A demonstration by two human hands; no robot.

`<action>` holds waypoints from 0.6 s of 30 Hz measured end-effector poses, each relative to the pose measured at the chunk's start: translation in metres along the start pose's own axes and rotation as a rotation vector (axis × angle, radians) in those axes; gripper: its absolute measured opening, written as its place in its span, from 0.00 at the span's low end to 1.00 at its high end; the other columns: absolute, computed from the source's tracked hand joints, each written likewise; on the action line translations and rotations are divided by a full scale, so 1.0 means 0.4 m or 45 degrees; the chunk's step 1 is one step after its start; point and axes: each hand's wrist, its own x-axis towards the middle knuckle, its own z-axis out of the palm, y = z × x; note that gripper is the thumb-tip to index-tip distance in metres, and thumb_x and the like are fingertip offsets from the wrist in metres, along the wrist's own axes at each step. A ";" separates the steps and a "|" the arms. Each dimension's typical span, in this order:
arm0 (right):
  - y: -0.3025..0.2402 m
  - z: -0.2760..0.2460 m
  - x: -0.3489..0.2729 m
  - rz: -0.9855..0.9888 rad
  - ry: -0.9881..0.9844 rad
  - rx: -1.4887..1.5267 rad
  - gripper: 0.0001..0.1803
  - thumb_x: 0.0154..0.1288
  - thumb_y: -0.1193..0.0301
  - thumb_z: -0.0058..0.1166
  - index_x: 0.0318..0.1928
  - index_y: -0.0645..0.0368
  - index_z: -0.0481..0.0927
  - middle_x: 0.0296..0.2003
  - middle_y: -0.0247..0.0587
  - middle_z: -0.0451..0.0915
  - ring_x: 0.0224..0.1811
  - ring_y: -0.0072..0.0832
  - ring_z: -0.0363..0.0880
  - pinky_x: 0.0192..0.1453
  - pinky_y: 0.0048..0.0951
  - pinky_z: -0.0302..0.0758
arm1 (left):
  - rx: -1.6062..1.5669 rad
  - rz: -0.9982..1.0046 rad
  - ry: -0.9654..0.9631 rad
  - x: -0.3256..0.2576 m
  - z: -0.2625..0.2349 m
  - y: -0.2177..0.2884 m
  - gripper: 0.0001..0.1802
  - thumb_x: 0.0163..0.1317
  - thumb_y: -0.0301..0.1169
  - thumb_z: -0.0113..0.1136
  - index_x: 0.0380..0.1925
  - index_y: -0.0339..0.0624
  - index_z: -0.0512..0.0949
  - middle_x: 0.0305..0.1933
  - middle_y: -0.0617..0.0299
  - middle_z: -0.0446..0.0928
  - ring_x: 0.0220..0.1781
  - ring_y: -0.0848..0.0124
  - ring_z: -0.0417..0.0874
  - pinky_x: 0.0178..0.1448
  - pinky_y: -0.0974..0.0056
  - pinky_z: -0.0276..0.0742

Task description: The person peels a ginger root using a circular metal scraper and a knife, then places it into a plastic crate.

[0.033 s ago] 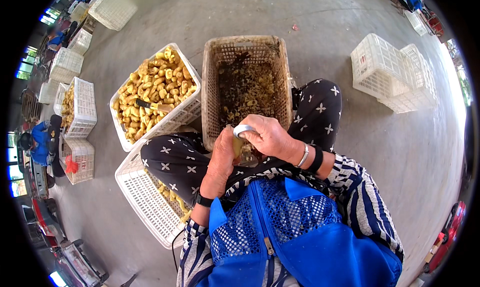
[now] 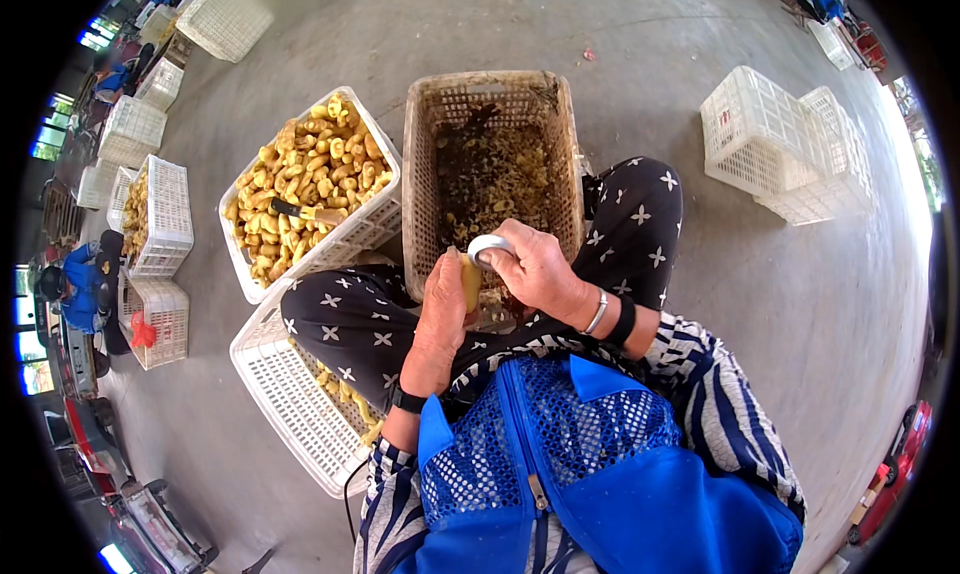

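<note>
A yellow fruit piece (image 2: 470, 282) is held over the lap in the left hand (image 2: 440, 319), fingers closed round it. The right hand (image 2: 535, 269) is closed on a small tool with a white taped band (image 2: 488, 246), set against the piece. Peelings are seen in the brown basket (image 2: 425, 154) ahead — evidence of work done. The white crate (image 2: 385, 209) at the left is filled with yellow pieces, a knife (image 2: 300, 212) lying on top. A lower white crate (image 2: 285, 394) beneath the knee holds only a few pieces, so the work is judged well advanced but unfinished.
</note>
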 end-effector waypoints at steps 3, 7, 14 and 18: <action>0.110 0.031 0.001 0.585 0.349 0.451 0.04 0.67 0.77 0.52 0.35 0.64 0.72 0.31 0.43 0.81 0.30 0.29 0.83 0.31 0.26 0.77 | 0.061 -0.054 -0.009 -0.034 0.051 0.031 0.24 0.73 0.53 0.42 0.41 0.43 0.74 0.26 0.67 0.69 0.19 0.78 0.67 0.16 0.73 0.55; 0.057 -0.026 0.002 0.372 0.043 0.149 0.11 0.65 0.71 0.58 0.32 0.64 0.72 0.25 0.38 0.74 0.26 0.21 0.71 0.30 0.28 0.71 | -0.205 -0.180 -0.018 -0.011 -0.007 0.041 0.24 0.72 0.54 0.41 0.40 0.46 0.76 0.24 0.68 0.69 0.18 0.80 0.65 0.16 0.74 0.54; 0.073 -0.046 0.032 0.400 0.197 0.044 0.10 0.57 0.70 0.61 0.30 0.64 0.76 0.23 0.42 0.75 0.26 0.25 0.72 0.31 0.31 0.71 | -0.297 -0.258 -0.190 -0.005 0.005 0.028 0.29 0.74 0.53 0.36 0.48 0.37 0.74 0.27 0.59 0.73 0.17 0.75 0.65 0.18 0.72 0.57; 0.085 -0.097 0.047 0.467 0.114 0.103 0.12 0.59 0.70 0.62 0.27 0.64 0.73 0.20 0.38 0.71 0.23 0.21 0.67 0.29 0.29 0.69 | -0.647 -0.346 -0.294 -0.009 -0.019 0.040 0.31 0.71 0.57 0.39 0.48 0.38 0.74 0.30 0.57 0.74 0.25 0.70 0.69 0.24 0.68 0.63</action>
